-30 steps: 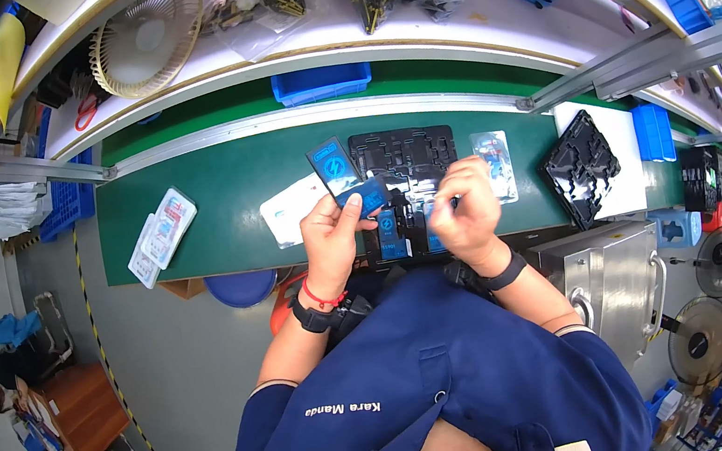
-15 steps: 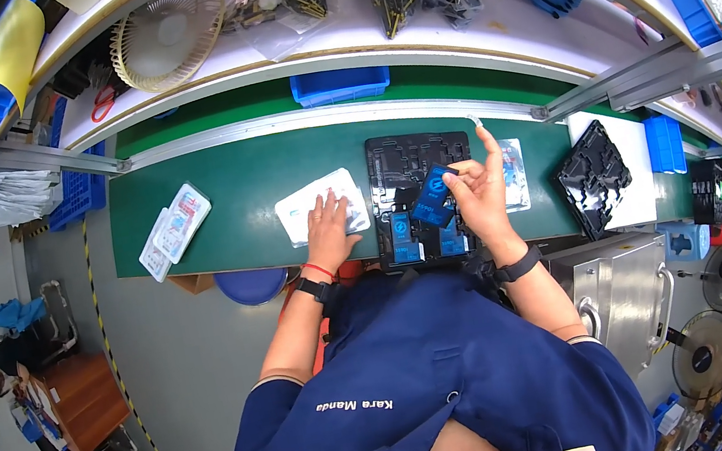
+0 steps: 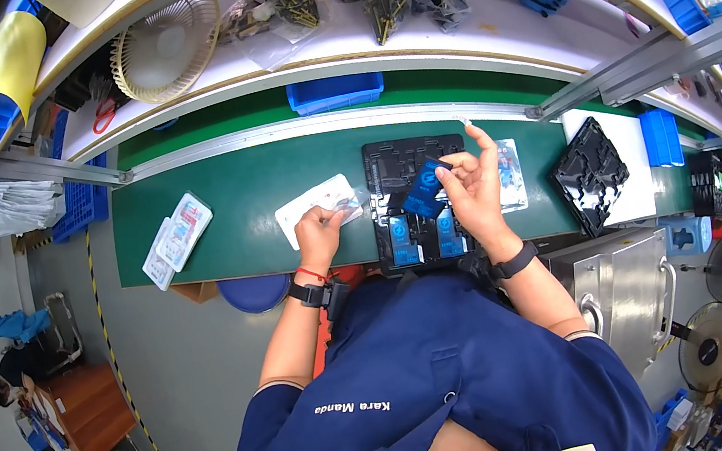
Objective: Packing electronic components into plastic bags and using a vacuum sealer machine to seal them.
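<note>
My right hand (image 3: 474, 189) pinches a flat dark-blue battery (image 3: 427, 190) between thumb and fingers, tilted above a black moulded tray (image 3: 380, 181). Its index finger points up, with a small whitish bit at the tip. Two more blue batteries, a left one (image 3: 404, 239) and a right one (image 3: 450, 235), lie in the tray's near part. My left hand (image 3: 321, 234) has its fingers closed over the near edge of a white flat package (image 3: 300, 207). Clear, shiny plastic shows at the package's right end. What those fingertips grip is hidden.
Two overlapping printed packages (image 3: 178, 239) lie at the left of the green table (image 3: 235, 203). Another package (image 3: 510, 174) lies right of the tray. Further right, a second black tray (image 3: 597, 174) rests on a white board. A shelf (image 3: 262, 76) with bagged parts spans the back.
My left hand has gone from lying spread on the white package to a closed pinch at its near edge. The right hand still holds the battery, shifted slightly.
</note>
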A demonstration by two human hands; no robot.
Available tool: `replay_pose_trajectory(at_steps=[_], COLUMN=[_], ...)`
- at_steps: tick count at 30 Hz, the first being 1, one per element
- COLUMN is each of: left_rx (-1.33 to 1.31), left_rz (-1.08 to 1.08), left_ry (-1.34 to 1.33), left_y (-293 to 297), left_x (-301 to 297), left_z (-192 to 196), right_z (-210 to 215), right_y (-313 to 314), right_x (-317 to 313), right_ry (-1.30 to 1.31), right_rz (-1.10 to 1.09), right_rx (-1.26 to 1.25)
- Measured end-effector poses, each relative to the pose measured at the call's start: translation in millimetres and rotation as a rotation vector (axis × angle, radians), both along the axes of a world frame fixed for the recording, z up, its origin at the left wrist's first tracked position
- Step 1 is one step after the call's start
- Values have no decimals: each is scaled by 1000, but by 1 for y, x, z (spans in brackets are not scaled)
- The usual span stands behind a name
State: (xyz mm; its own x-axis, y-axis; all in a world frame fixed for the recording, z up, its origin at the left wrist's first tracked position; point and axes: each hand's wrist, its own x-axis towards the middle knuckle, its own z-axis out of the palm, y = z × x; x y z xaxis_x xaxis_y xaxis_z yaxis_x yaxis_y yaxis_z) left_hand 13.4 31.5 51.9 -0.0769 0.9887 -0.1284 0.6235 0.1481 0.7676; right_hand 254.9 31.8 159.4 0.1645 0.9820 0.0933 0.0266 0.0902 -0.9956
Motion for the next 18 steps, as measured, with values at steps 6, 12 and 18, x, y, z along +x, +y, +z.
replay_pose_trajectory(at_steps=[6, 12, 18], left_rx=[694, 471, 198], left_rz=[-206, -273, -357], left_ry=[392, 140, -153], left_y=[11, -15, 11], left_x=[-3, -12, -34], left_z=[-22, -69, -76], right_z=[8, -1, 2], right_y=[6, -4, -4], right_x=[-13, -6, -4], right_ry=[35, -3, 4], right_rz=[25, 26, 24], right_rx=[108, 57, 48])
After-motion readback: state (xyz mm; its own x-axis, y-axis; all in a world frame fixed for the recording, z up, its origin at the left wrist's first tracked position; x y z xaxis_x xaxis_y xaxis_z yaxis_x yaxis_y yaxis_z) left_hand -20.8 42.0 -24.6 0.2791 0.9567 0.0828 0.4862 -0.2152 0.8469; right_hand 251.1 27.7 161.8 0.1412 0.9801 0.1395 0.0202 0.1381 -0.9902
